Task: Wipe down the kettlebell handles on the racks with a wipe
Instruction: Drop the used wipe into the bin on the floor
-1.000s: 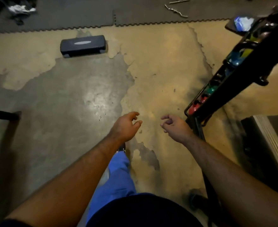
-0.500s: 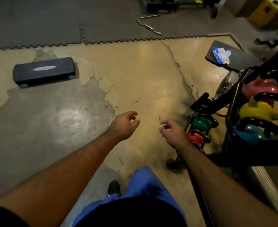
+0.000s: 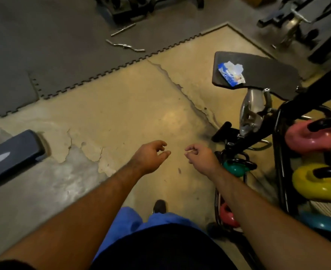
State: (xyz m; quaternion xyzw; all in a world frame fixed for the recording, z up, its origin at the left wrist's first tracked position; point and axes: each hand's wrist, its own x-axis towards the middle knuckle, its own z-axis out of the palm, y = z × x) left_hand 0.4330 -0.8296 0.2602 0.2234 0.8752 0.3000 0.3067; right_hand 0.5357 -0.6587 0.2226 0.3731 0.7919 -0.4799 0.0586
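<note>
Step platform (image 3: 10,154): dark blue, at the far left edge on the floor, partly cut off by the frame.
Foam mats (image 3: 43,45): grey interlocking tiles across the upper left, toothed edge meeting bare floor.
Curl bar (image 3: 125,45): chrome, lying on the mats near the top centre.
Floor (image 3: 121,106): tan coating, peeled away to grey concrete at lower left, cracked toward the rack.
Left hand (image 3: 151,155): held out over bare floor, fingers loosely curled, thumb and forefinger apart, holding nothing, touching nothing.
Right hand (image 3: 199,155): just beside the left, fingers curled in toward the thumb; too blurred to tell whether anything is pinched.
Wipe packet (image 3: 231,73): blue and white, crumpled, lying on a black padded bench seat (image 3: 268,75), well beyond both hands, touched by neither.
Kettlebell rack (image 3: 279,152): black tubular frame at the right, close to the right forearm.
Green kettlebell (image 3: 233,169): low on the rack, black handle, just right of the right wrist, not touched.
Red kettlebell (image 3: 228,215): below the green one, partly hidden behind the right forearm.
Pink kettlebell (image 3: 307,139): upper tier, far right, black handle.
Yellow kettlebell (image 3: 316,184): beneath the pink one.
Teal kettlebell (image 3: 320,225): lowest at the right edge.
Background: dark gym machines along the top.
</note>
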